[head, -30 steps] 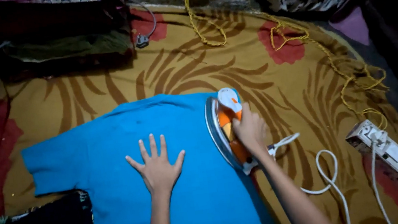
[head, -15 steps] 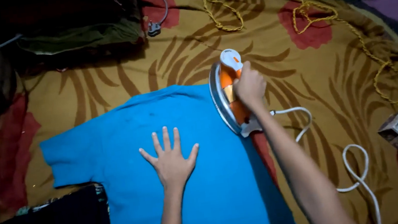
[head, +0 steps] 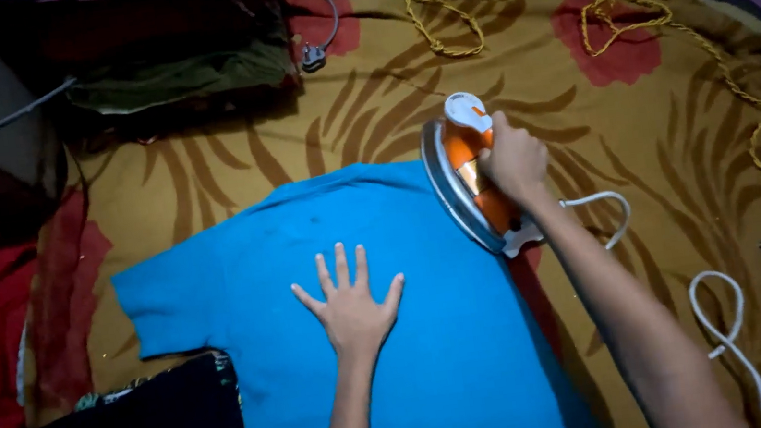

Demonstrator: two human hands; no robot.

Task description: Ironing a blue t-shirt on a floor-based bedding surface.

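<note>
Under your palm the bright blue short-sleeved cotton T-shirt (head: 396, 338) lies flat and spread on the patterned cloth. Your orange-and-white electric iron (head: 471, 179) is tipped on edge at its right edge, silver soleplate facing the shirt.

Under the left hand (head: 350, 307) the shirt (head: 415, 336) is matt cloth; in the right hand (head: 514, 161) the iron (head: 468, 174) shows glossy plastic and shiny metal.
</note>
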